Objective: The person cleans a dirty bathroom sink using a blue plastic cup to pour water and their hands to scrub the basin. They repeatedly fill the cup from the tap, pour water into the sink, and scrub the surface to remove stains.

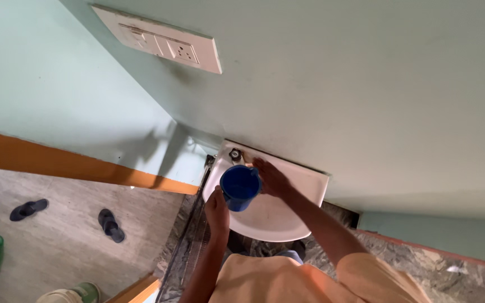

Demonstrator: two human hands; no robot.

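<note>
A blue mug (240,187) is held over the white basin (287,221), just below the tap (235,154), apparently so water can be caught. It is gripped by the left hand (217,210), fingers closed round its side. The right hand (270,177) is laid near the tap, fingers spread. The mug's mouth is tilted up toward the camera, its long axis near upright.

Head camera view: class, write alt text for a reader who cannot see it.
A person's left hand holds a blue mug over a white wall-mounted sink, while the right hand reaches toward the tap. Two dark slippers lie on the floor at left.
</note>
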